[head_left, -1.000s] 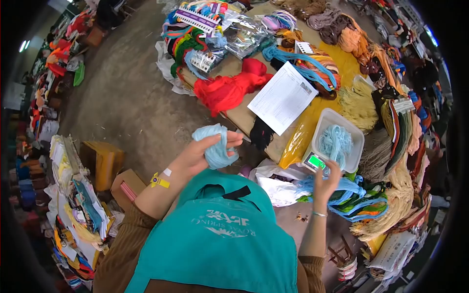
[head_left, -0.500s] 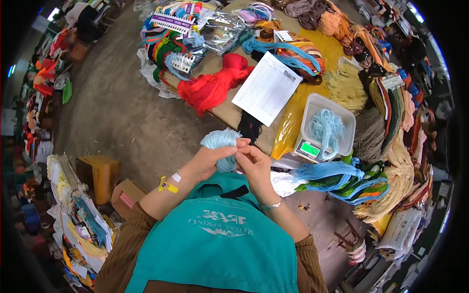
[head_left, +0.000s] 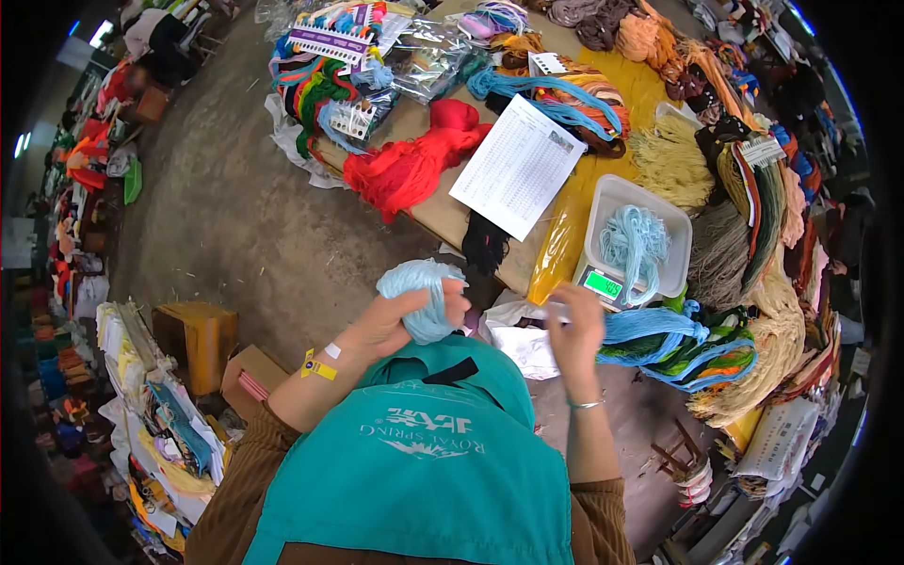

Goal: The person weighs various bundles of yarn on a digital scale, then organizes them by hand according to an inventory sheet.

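My left hand (head_left: 386,325) is wrapped round a light blue skein of thread (head_left: 422,290), held in front of my apron. Off to the right, my right hand (head_left: 578,331) is raised with its fingers curled together, the tips blurred; whatever they pinch, if anything, is too fine to make out. Just beyond it stands a digital scale (head_left: 603,284) with a green display. A clear plastic tub (head_left: 684,237) rests on the scale, and more light blue thread (head_left: 635,247) lies in it, partly hanging over the rim.
A printed sheet (head_left: 518,169) lies on the table beside a red thread bundle (head_left: 405,169) and a black one (head_left: 485,243). Blue and green skeins (head_left: 659,339) hang at the right. Cardboard boxes (head_left: 195,344) stand on the floor at the left.
My right hand has moved away from the light blue skein, to the right towards the scale. My left hand keeps hold of the skein, shifted slightly left.
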Action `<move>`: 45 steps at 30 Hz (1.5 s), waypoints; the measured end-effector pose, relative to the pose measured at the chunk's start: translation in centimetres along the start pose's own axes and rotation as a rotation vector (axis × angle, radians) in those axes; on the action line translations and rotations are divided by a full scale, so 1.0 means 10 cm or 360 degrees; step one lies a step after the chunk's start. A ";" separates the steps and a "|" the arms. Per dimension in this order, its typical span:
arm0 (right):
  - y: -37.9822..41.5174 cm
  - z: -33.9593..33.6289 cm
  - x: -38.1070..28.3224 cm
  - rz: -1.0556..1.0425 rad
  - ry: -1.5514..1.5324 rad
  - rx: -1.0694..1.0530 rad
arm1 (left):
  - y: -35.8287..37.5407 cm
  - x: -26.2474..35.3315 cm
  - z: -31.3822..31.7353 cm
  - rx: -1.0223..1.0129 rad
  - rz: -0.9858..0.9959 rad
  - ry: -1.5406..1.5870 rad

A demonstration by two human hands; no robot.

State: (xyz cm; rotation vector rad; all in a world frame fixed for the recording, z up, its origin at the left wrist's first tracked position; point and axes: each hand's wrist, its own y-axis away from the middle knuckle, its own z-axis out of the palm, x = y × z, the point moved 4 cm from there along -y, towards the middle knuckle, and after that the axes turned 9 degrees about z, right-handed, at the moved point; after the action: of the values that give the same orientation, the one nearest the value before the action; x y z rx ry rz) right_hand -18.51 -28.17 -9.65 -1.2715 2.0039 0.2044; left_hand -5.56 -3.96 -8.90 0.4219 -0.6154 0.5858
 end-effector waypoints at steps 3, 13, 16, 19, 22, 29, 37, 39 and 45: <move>0.00 -0.35 0.72 0.0200 0.0510 0.0177 | 0.09 0.14 0.03 -0.0147 0.0093 0.0042; 0.05 -0.63 1.49 0.0396 0.1150 0.0133 | 0.15 0.52 0.35 -0.0198 0.0213 0.0189; 0.07 -0.58 1.54 0.0391 0.1165 0.0120 | 0.18 0.46 0.19 -0.0179 0.0111 0.0306; 0.07 -0.56 1.55 0.0400 0.1160 0.0136 | 0.16 0.50 0.20 -0.0121 0.0111 0.0350; 0.08 -0.55 1.61 0.0401 0.1157 0.0142 | 0.20 0.50 0.13 -0.0187 0.0123 0.0331; 0.05 -0.53 1.67 0.0357 0.1147 0.0184 | 0.29 0.53 0.23 -0.0095 0.0088 0.0261; -0.07 -0.46 1.79 0.0269 0.1178 0.0185 | 0.35 0.52 0.12 -0.0057 0.0114 0.0209; -0.13 -0.45 1.79 0.0292 0.1194 0.0134 | 0.37 0.52 0.09 -0.0080 0.0126 0.0218; -0.25 -0.61 1.65 0.0093 0.1143 0.0158 | 0.36 0.65 0.06 -0.0154 0.0233 0.0227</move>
State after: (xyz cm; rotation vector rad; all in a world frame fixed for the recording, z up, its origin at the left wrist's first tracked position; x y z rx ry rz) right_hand -23.34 -44.19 -15.54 -1.3379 2.6062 -0.3761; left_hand -3.70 0.96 -3.56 0.2430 -0.5379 0.7165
